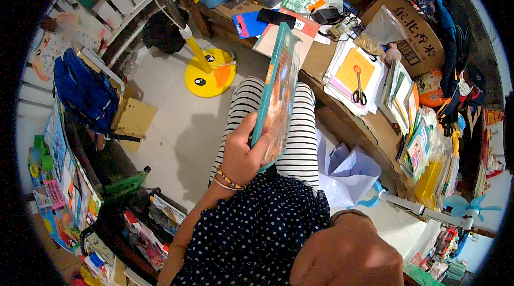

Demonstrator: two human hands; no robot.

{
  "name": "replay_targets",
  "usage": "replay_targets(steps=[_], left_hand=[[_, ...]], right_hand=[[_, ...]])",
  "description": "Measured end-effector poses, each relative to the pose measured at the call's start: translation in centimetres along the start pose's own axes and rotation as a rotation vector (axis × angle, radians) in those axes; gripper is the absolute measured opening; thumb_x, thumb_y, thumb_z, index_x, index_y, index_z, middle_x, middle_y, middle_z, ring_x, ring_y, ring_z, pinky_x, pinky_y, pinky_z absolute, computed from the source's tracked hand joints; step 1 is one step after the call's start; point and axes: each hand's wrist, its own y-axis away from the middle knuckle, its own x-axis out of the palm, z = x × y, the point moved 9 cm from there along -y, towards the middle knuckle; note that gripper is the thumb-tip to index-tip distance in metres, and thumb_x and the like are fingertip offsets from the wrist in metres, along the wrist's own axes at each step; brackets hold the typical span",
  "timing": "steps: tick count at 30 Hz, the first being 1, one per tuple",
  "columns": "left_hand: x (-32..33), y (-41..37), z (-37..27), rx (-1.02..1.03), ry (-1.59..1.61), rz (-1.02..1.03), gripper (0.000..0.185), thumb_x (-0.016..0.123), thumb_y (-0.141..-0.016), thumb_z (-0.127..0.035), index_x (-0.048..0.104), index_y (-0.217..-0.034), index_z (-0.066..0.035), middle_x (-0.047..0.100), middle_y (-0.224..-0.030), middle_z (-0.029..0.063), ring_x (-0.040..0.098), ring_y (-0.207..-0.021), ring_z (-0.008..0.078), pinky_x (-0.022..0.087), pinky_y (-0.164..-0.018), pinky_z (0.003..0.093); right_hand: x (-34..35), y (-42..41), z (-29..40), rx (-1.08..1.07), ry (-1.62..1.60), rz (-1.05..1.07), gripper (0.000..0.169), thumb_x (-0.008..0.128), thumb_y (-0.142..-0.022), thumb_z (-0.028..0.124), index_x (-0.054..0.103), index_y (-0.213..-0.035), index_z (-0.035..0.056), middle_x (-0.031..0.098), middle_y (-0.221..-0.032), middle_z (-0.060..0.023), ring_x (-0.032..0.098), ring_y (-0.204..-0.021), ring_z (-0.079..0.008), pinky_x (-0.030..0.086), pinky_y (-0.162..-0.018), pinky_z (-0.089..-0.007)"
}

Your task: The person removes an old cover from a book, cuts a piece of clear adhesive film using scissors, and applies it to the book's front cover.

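Note:
My left hand [245, 150] grips the lower end of a book with a teal spine [277, 101] and a picture cover. The thumb lies on the cover and the fingers wrap behind the spine. The book stands on edge, tilted, above my knees in striped trousers [299, 141]. Close to the camera at the lower right is my right hand [349, 250], bent at the wrist and blurred. Its fingers are hidden, so whether it holds anything cannot be told. Past the book's top end, a dark phone [276, 17] lies on a pink-edged booklet [307, 39].
Scissors [358, 87] lie on a paper stack [335, 91] on the cardboard-covered table [361, 125]. A yellow duck-faced stand base [211, 73] sits on the floor ahead. To the left, a blue backpack [86, 89] rests on a chair. A white bag [347, 173] stands at my right.

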Motion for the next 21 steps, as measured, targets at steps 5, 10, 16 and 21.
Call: replay_targets(steps=[5,10,16,21], left_hand=[[0.6,-0.4,-0.2,0.002,0.006,0.030,0.024,0.058,-0.078,-0.008,0.053,-0.100,-0.001,0.058,-0.069,0.0100,0.056,-0.054,0.0202,0.045,-0.052,0.0306],[0.6,-0.6,-0.4,0.036,0.037,-0.026,0.024,0.058,-0.078,-0.008,0.053,-0.100,0.001,0.058,-0.070,0.0107,0.056,-0.056,0.0206,0.045,-0.054,0.0309],[1.2,-1.3,0.3,-0.013,0.080,-0.001,0.025,0.058,-0.078,-0.008,0.053,-0.101,0.001,0.059,-0.073,0.0108,0.057,-0.060,0.0203,0.046,-0.058,0.0304],[1.5,-1.7,1.4,-0.133,0.114,0.041,0.024,0.058,-0.079,-0.010,0.053,-0.100,0.000,0.059,-0.074,0.0108,0.056,-0.061,0.0196,0.045,-0.058,0.0302]], right_hand=[[0.9,-0.9,0.8,-0.056,-0.001,-0.071,0.017,0.059,-0.077,0.006,0.065,-0.091,0.0127,0.047,-0.052,-0.0078,0.038,-0.035,-0.0089,0.024,-0.030,-0.0212],[0.7,0.0,0.7,-0.067,0.158,-0.256,0.020,0.059,-0.076,0.003,0.066,-0.090,0.0161,0.043,-0.046,-0.0051,0.034,-0.030,-0.0056,0.021,-0.027,-0.0195],[-0.5,-1.0,0.2,-0.056,0.065,-0.228,0.027,0.056,-0.079,0.002,0.064,-0.094,0.0231,0.042,-0.045,-0.0039,0.034,-0.031,-0.0049,0.022,-0.027,-0.0190],[-1.2,-1.1,-0.4,-0.042,0.004,-0.164,0.025,0.055,-0.083,0.006,0.064,-0.097,0.0249,0.043,-0.046,-0.0036,0.035,-0.031,-0.0046,0.022,-0.027,-0.0186]])
